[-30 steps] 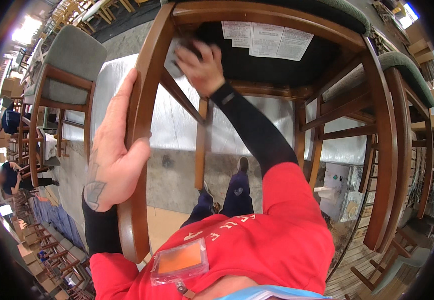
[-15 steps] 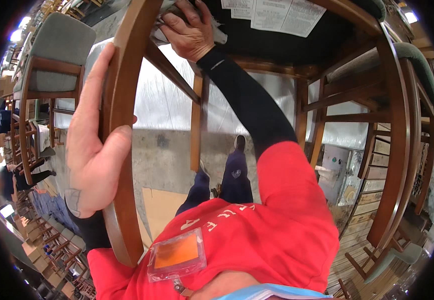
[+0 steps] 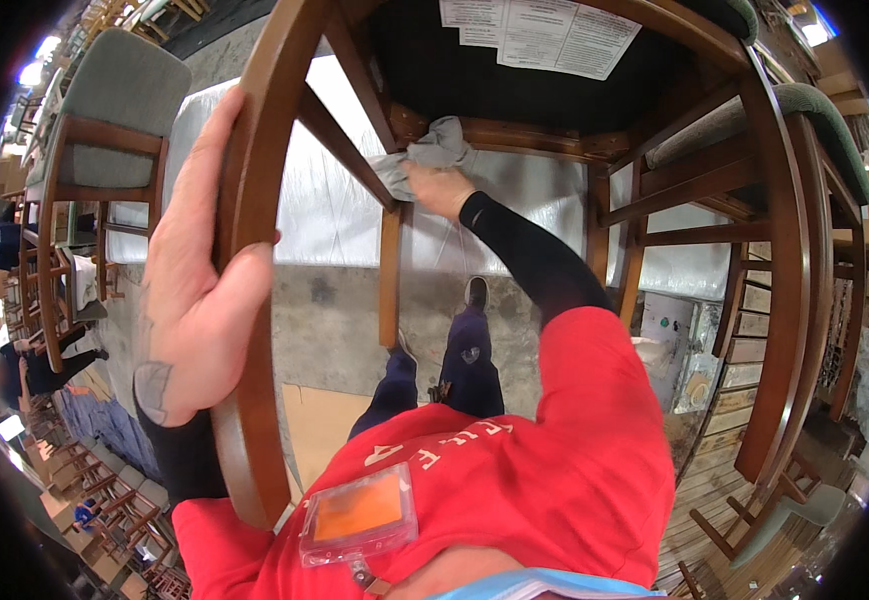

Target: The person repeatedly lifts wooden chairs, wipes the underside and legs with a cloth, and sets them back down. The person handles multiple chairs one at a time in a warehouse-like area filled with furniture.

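Observation:
A brown wooden chair is tipped over in front of me, its black underside (image 3: 515, 85) facing me. My left hand (image 3: 195, 280) is around the thick chair leg (image 3: 255, 190) on the left. Its index finger lies straight along the wood, the thumb presses the near side, and a fingertip shows past the far edge. My right hand (image 3: 442, 190) is closed on a crumpled grey rag (image 3: 441, 146). That rag is pressed at the corner where a rail meets another leg (image 3: 391, 270). The rag covers part of this joint, and the right fingertips are hidden in it.
White printed labels (image 3: 570, 38) are on the chair's underside. Another upholstered chair (image 3: 120, 120) stands at the left, and more chair frames (image 3: 815, 180) crowd the right. Silvery plastic-like sheeting (image 3: 330, 210) lies beyond the legs. Cardboard (image 3: 320, 425) covers some floor near my feet.
My right hand has moved the rag down and toward me, from the upper left frame to the rail corner. My left hand stays on the same leg.

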`<state>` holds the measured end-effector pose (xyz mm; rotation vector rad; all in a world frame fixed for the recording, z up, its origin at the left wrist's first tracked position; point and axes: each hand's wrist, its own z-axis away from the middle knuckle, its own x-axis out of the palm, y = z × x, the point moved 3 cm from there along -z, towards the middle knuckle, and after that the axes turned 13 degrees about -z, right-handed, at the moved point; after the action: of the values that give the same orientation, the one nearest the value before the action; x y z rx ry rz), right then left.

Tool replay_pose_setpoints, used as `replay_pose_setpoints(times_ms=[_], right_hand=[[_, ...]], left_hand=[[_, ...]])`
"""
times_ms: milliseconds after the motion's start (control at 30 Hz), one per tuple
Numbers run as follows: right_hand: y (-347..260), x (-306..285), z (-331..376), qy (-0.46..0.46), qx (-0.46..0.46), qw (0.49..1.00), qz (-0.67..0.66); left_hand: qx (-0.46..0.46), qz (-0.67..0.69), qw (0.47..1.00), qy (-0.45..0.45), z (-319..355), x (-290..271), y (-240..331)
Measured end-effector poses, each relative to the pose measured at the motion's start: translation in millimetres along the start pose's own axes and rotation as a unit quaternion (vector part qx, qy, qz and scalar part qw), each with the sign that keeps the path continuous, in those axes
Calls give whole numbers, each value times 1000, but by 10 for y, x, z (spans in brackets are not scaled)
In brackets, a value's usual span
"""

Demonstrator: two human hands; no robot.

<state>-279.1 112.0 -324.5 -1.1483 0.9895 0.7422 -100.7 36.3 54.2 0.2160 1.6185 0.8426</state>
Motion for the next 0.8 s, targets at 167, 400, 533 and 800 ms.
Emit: replay_pose_setpoints(times_ms=[167, 400, 533, 800], right_hand=[[-393, -657, 91, 256, -225, 940, -24], [332, -400, 154, 158, -156, 953, 208], [1100, -408, 1338, 305, 9, 940, 154], [945, -156, 1338, 579, 361, 728, -55]], left_hand=[[27, -59, 998, 14, 39, -44, 8], [37, 6, 999, 32, -14, 22, 41], [70, -9, 997, 18, -23, -13, 5], [19, 29, 999, 19, 1, 51, 69]])
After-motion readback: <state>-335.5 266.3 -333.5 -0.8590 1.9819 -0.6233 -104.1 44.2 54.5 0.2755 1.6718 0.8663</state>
